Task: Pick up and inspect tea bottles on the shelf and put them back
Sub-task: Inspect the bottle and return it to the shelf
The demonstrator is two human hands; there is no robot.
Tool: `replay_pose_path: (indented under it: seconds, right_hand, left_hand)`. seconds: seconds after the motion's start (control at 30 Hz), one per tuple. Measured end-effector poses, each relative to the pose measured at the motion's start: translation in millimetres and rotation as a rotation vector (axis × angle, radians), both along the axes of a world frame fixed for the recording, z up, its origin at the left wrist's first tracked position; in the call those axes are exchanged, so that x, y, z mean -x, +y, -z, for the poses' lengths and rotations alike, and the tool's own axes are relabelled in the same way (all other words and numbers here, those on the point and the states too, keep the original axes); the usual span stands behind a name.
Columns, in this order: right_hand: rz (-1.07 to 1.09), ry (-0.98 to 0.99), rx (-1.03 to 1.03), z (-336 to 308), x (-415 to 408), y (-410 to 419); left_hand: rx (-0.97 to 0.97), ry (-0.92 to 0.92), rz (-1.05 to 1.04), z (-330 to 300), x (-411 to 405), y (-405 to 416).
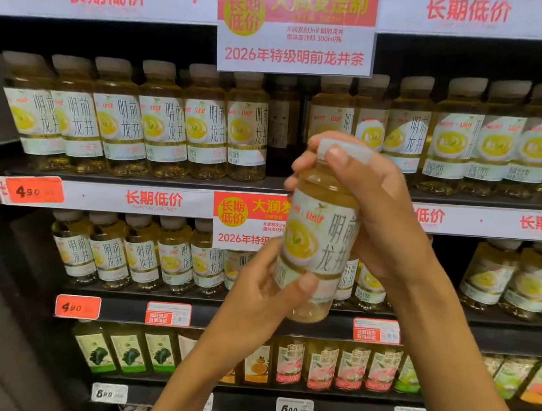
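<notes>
Supermarket shelf (172, 180) behind; tea bottle (317, 240) is mid-inspection, held upright out front. Right hand (373, 209) fingers wrap its neck, left hand (265, 291) pinches the base. Next: slot it into the row's gap (285, 123).

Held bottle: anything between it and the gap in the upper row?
Nothing visible. The bottle is held by both hands, left hand low, right hand near the cap, in front of the gap.
</notes>
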State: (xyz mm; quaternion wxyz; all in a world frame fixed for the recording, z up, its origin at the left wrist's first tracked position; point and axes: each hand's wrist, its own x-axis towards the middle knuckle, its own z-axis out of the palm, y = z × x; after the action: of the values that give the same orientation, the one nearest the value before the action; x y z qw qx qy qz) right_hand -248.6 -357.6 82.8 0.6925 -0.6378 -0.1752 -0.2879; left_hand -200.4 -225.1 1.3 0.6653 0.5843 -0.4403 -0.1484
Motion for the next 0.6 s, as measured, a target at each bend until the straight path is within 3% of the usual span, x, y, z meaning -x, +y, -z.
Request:
replay_pose_path:
  seconds: [0.13,0.33,0.43,0.6]
  right_hand:
    - [0.19,0.058,0.034,-4.2,-0.3,-3.0]
    - [-0.135,0.11,-0.132,-9.7,-6.1,-6.1]
    - [-0.098,0.085,-0.147,-7.2,-9.0,-4.0]
    - [0.221,0.054,-0.03,-4.1,-10.3,-3.9]
  left_hand:
    - [0.085,0.004,-0.099,1.9,0.9,-8.8]
    - [0.14,0.498,0.349,-1.7,2.1,-13.7]
    - [0.129,0.47,0.253,7.4,-0.1,-17.7]
    - [0.028,0.182,-0.064,8.8,-1.9,-16.0]
